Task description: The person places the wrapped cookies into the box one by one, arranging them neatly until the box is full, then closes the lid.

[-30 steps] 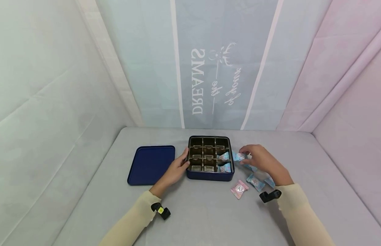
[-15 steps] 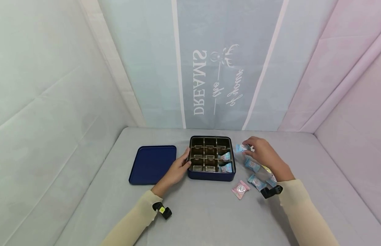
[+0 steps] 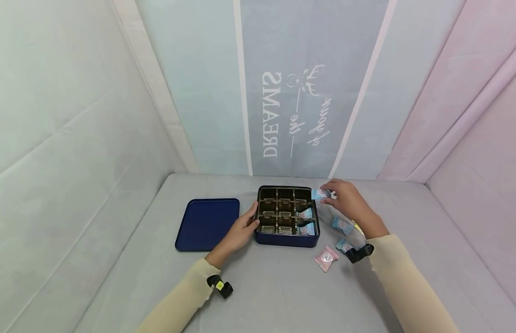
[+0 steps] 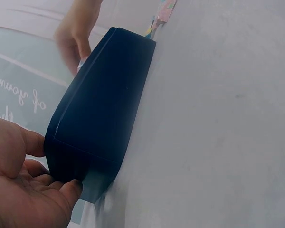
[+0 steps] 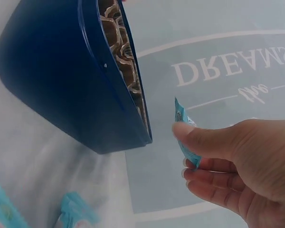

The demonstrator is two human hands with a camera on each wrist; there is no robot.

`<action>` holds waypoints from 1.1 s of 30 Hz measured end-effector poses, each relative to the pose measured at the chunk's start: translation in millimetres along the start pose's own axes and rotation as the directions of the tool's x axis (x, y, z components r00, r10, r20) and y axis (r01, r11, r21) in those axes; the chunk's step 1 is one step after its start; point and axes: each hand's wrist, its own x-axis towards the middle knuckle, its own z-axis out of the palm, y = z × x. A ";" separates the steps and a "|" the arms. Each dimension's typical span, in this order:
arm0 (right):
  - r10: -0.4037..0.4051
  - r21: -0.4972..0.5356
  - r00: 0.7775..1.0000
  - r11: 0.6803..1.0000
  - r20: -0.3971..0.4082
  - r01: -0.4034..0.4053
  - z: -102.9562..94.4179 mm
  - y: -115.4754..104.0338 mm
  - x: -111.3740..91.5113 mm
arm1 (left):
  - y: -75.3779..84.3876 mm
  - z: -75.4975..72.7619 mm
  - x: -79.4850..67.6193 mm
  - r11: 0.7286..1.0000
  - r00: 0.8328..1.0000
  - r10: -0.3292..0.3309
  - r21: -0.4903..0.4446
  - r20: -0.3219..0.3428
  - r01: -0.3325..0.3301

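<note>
My right hand (image 3: 345,199) pinches a blue wrapped candy (image 5: 183,135) between thumb and fingertips. In the head view, that candy overlaps the back right corner of the dark blue tin (image 3: 286,240). A ribbed insert divides the tin into compartments. Two blue wrapped candies sit in its right column, one in the middle compartment (image 3: 304,213) and one in the front (image 3: 306,229); the back compartment of that column shows dark inside. My left hand (image 3: 240,230) holds the tin's left side, thumb and fingers against the wall, as the left wrist view (image 4: 28,185) also shows.
A dark blue lid (image 3: 208,224) lies flat left of the tin. To its right are a pink wrapped candy (image 3: 326,258) and blue candies (image 3: 342,225), some partly behind my right wrist. A fabric wall (image 3: 216,115) rises behind the table.
My right hand has lifted the blue candy from the table right of the tin, then carried it back and left to the tin's back right corner. My left hand stays on the tin.
</note>
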 end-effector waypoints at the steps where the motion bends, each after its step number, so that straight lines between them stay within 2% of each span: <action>1: -0.005 0.003 1.000 1.000 0.000 0.005 1.6 -0.5 1.6 | -0.6 0.2 -0.1 1.000 1.000 0.001 0.000 0.001 -0.001; 15: -0.055 -0.046 0.998 0.997 -0.007 0.054 27.4 -10.6 18.6 | -7.9 4.7 -1.8 1.000 0.999 0.025 -0.013 -0.020 -0.025; 21: -0.054 -0.047 0.999 0.997 0.007 0.054 35.4 -17.3 20.1 | -10.0 3.8 -2.8 0.998 0.999 0.036 -0.042 -0.016 -0.037; 33: -0.041 -0.092 0.999 0.995 -0.003 0.041 46.0 -29.0 20.7 | -16.1 2.7 -5.8 0.999 0.999 0.054 -0.008 0.004 -0.054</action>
